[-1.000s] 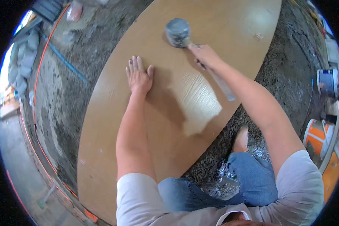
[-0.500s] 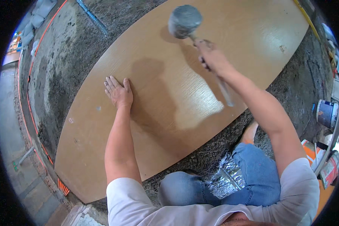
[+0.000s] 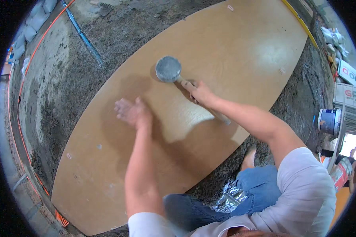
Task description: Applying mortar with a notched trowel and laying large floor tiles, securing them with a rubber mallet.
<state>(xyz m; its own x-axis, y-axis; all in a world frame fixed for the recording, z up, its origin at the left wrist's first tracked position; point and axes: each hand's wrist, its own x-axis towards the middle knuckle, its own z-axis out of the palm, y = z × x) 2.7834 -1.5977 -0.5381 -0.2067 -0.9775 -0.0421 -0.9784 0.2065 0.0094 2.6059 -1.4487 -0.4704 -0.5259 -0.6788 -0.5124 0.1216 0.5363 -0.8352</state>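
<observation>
A large, smooth tan slab (image 3: pixel 241 51) lies over rough grey mortar. My right hand (image 3: pixel 199 94) grips the handle of a mallet (image 3: pixel 168 69) with a round grey head. The mallet head is low over the middle of the slab; whether it touches the surface I cannot tell. To the left of it is my left hand (image 3: pixel 132 112), slightly blurred, with fingers apart and nothing in them. It appears just over the slab, and its contact with the surface is unclear.
Grey mortar (image 3: pixel 67 102) surrounds the slab. A blue strip (image 3: pixel 83 37) lies on it at upper left, near a trowel (image 3: pixel 102 7). An orange cord (image 3: pixel 37 49) runs down the left side. A yellow bar (image 3: pixel 301 23) borders the far right corner; a blue-and-white bucket (image 3: pixel 329 121) stands at right.
The mallet has come down and shifted left with my right hand. My left hand, flat on the slab before, has moved farther along it and its fingers are now blurred. The view has shifted.
</observation>
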